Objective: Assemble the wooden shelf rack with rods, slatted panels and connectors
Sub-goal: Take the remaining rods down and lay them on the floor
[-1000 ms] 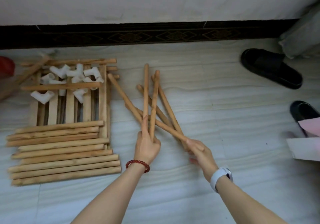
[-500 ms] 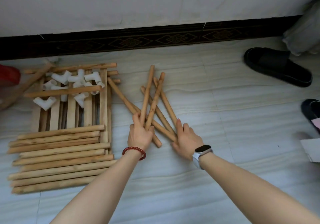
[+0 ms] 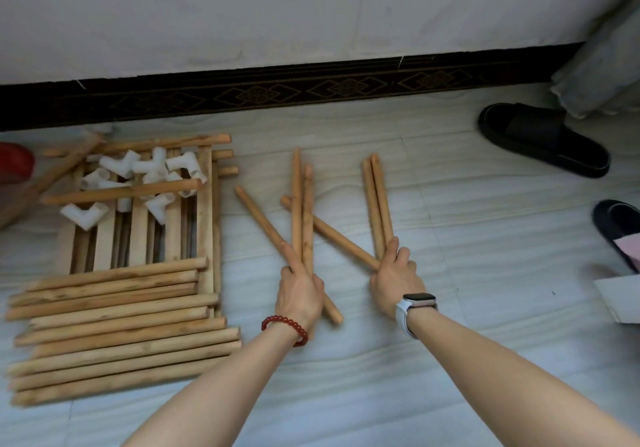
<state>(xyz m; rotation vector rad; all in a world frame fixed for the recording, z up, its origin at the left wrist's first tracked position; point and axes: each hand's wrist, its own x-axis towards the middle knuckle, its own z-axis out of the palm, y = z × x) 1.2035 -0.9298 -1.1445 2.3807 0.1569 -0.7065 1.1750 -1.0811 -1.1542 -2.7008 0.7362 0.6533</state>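
Several short wooden rods lie on the floor in front of me. My left hand point(image 3: 299, 290), with a red bead bracelet, grips the lower part of one upright pair of rods point(image 3: 302, 211). My right hand point(image 3: 394, 273), with a white watch, rests with fairly straight fingers on the lower ends of a second pair point(image 3: 376, 204). Two loose rods point(image 3: 263, 228) point(image 3: 339, 238) lie slanted between and under the pairs. At the left are stacked slatted panels point(image 3: 138, 235), with white connectors point(image 3: 152, 169) on top and several long rods point(image 3: 121, 325) across their near end.
Two black slippers point(image 3: 540, 138) point(image 3: 616, 225) lie at the right, with a white sheet of paper point(image 3: 620, 294) at the right edge. A red object point(image 3: 14, 162) sits at the far left. A dark skirting board point(image 3: 277, 90) and the white wall close the far side.
The crossed bundle has been split. My right hand moved one pair of rods to the right, and my left hand straightened its own pair upright. Two rods stay slanted on the floor.
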